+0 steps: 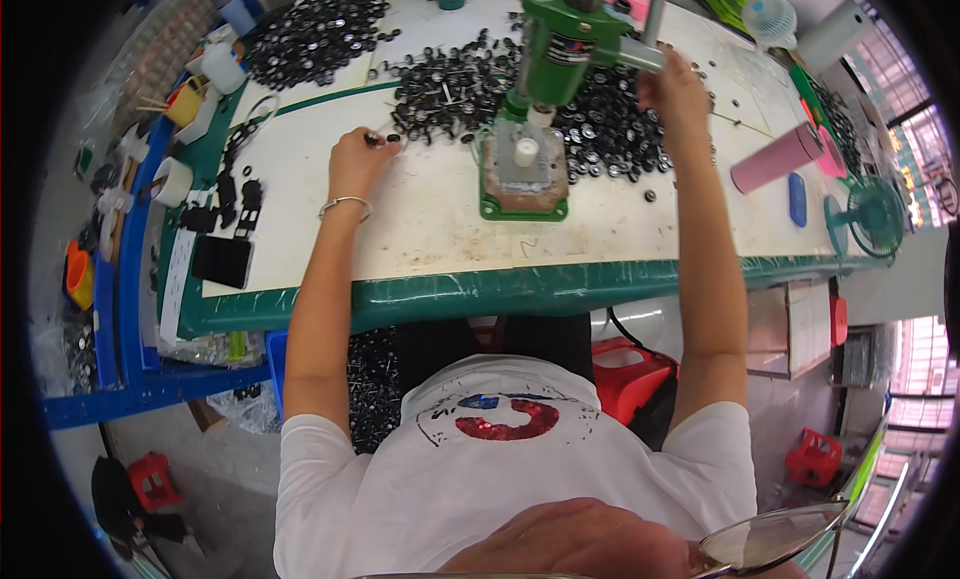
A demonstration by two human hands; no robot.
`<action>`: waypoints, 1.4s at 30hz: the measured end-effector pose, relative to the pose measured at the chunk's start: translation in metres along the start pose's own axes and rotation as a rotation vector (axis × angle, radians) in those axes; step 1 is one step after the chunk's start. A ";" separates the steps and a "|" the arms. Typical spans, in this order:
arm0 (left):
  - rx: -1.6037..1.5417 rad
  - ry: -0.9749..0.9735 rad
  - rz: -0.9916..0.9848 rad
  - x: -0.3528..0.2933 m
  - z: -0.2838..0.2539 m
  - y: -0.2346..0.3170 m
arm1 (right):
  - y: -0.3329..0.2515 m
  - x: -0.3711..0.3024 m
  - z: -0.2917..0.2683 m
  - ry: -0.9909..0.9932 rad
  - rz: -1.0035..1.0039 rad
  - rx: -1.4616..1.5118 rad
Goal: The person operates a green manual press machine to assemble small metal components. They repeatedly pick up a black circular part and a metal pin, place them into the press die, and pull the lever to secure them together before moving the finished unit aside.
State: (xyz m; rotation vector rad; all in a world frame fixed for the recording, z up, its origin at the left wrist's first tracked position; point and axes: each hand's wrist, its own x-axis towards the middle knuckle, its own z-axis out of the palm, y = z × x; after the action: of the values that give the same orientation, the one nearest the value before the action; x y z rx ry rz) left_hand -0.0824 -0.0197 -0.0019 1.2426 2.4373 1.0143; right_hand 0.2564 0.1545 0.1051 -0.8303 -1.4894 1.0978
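A small dark round part (374,139) is at the fingertips of the left hand (362,166), thumb and fingers pinched together on it; the fingers cover much of it, so its exact shape is hard to make out. A second small black disc (393,139) lies just beside those fingertips on the white tabletop with a green front edge (430,229). To the right of this hand stands a green metal bench press (562,54), its top cut off by the upper edge of the view. A short white cylinder (526,152) stands on its grey base plate, below the ram. The right hand (675,94) is raised at the end of the press's grey metal cross-shaft (640,56), near the upright rod; its fingers are partly hidden and blurred, and whether they are closed around anything cannot be told.

Behind the left hand spreads a loose pile of black round parts with metal pins (450,89). More black round discs (620,129) lie right of the press, partly hidden by it and the right forearm. A separate black heap (320,39) sits at the far left.

Farther out are a black phone (222,262) at the left and, at the right, a pink cylindrical tumbler (775,159), a blue oblong object (797,201) too indistinct to identify, and a green round fan (875,219).
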 end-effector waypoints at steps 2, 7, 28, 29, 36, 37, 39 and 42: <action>0.059 -0.028 0.012 0.001 0.004 -0.007 | 0.022 -0.029 -0.002 -0.239 0.078 -0.247; -0.209 -0.074 -0.044 0.001 0.004 0.000 | 0.067 -0.085 0.003 -0.449 -0.147 -0.854; -1.081 -0.317 0.047 -0.053 0.048 0.103 | 0.052 -0.104 0.062 -0.279 -0.412 -0.408; -1.064 -0.295 0.064 -0.053 0.051 0.102 | 0.051 -0.104 0.063 -0.295 -0.344 -0.417; -0.901 -0.285 0.247 -0.055 0.055 0.116 | 0.041 -0.076 0.048 -0.264 -0.117 -0.195; -0.900 -0.294 0.258 -0.054 0.056 0.117 | 0.034 -0.067 0.039 -0.238 -0.072 -0.180; -0.934 -0.280 0.288 -0.050 0.064 0.111 | 0.015 -0.043 0.026 -0.154 0.032 -0.096; -0.966 -0.282 0.320 -0.048 0.067 0.118 | -0.016 0.002 0.013 -0.001 -0.020 0.129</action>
State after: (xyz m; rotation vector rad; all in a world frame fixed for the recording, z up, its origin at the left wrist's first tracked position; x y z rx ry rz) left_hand 0.0531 0.0225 0.0229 1.2623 1.2387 1.6602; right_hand 0.2437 0.1487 0.1205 -0.7242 -1.4090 1.1658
